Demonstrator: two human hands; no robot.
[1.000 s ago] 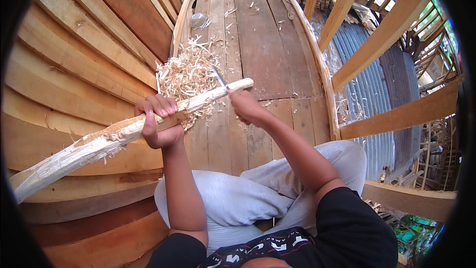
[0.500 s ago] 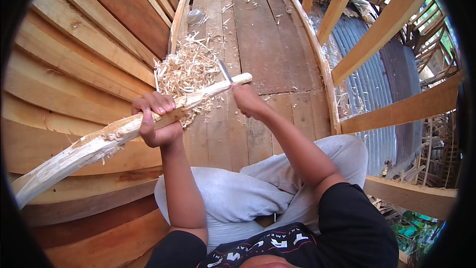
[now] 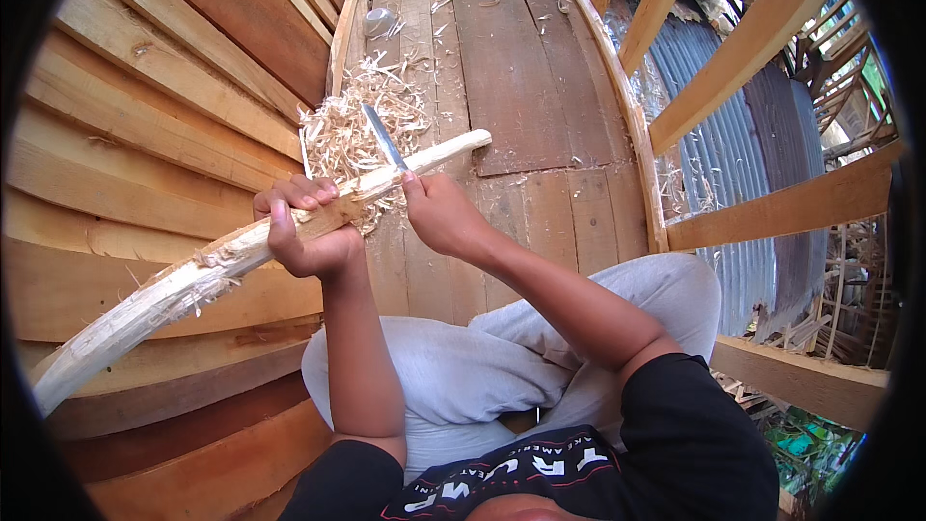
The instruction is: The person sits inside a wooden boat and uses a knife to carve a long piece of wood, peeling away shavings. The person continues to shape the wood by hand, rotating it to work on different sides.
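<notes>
A long, pale, peeled wooden pole (image 3: 174, 304) slants from the lower left up to the middle, its rough side hung with loose fibres. My left hand (image 3: 307, 222) is wrapped round it, thumb on the near side. Farther along, my right hand (image 3: 439, 215) is closed on a knife (image 3: 384, 137), whose handle is hidden in the fist. The blade points up and to the left, its lower part crossing the pole just beyond my left hand. Behind the blade, a heap of curled wood shavings (image 3: 352, 106) lies on the plank floor.
A wall of overlapping boards (image 3: 145, 154) rises on the left. A clear cup (image 3: 379, 22) stands on the plank floor (image 3: 511, 87) near it. At the right, a wooden sill and slanting posts (image 3: 733, 58) border corrugated metal sheets (image 3: 719, 135). My crossed legs are below.
My right hand has drawn the knife left along the pole, from near its far end to close beside my left hand. My left hand keeps its hold.
</notes>
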